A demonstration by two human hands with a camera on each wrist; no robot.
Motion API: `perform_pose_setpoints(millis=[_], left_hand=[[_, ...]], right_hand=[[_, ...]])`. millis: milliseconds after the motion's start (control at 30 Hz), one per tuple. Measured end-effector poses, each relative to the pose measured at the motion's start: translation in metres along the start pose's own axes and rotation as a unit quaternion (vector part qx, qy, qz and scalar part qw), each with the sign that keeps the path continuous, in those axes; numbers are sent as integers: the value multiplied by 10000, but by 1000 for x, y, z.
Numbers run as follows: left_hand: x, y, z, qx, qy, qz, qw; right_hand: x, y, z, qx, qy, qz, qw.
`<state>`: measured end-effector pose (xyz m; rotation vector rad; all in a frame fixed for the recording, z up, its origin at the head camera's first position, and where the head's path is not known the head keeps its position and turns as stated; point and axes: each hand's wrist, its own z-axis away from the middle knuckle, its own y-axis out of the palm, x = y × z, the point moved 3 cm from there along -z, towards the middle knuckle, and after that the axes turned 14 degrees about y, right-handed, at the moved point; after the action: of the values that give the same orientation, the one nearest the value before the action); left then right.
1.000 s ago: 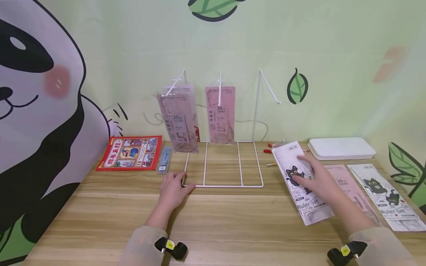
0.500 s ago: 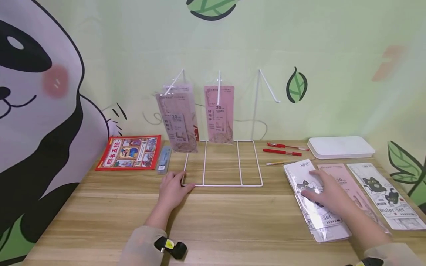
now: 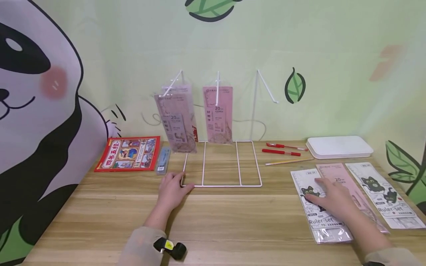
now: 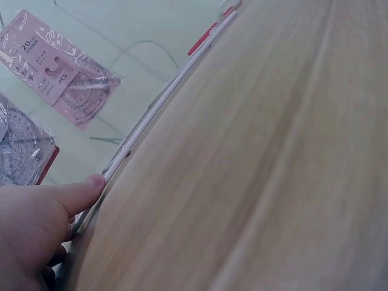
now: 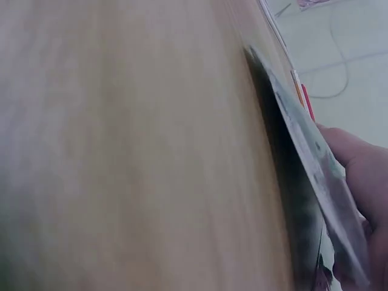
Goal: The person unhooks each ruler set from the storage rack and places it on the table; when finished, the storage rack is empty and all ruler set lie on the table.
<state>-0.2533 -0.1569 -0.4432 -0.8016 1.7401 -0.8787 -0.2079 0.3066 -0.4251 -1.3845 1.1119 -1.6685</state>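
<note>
My left hand (image 3: 172,190) holds the front left corner of a white wire display rack (image 3: 229,186), thumb along the front bar. My right hand (image 3: 336,199) holds a ruler set pack (image 3: 327,221) with a black cat print low at the table, thumb on its face; its other fingers are partly hidden. In the right wrist view this ruler set (image 5: 327,182) is tilted, its near edge off the wood. Two ruler packs (image 3: 178,122) hang on the rack's left hook, a pink ruler pack (image 3: 219,122) on the middle one. The right hook (image 3: 267,87) carries nothing.
Right of my hand lie a pink ruler pack (image 3: 339,175) and another cat ruler set (image 3: 382,192). Behind are a white case (image 3: 339,147), red pens (image 3: 281,152) and a pencil (image 3: 289,162). A red book (image 3: 128,153) and a small grey-blue pack (image 3: 163,160) lie left.
My right hand has lowered the cat ruler set rightward and toward me, from above the table to near its surface. The pens and pencil have come into view. My left hand stays on the rack.
</note>
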Motion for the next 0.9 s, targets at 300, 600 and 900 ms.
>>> perform_pose_setpoints(millis=[300, 600, 900], left_hand=[[0, 0, 1, -65, 35, 29, 10000], [-1, -2, 1, -89, 24, 64, 9999], [0, -1, 1, -70, 4, 73, 9999]], right_hand=[[0, -2, -3, -107, 147, 130, 9997], [32, -11, -21, -64, -150, -142, 9998], [97, -1, -48, -194, -1401, -862, 9862]])
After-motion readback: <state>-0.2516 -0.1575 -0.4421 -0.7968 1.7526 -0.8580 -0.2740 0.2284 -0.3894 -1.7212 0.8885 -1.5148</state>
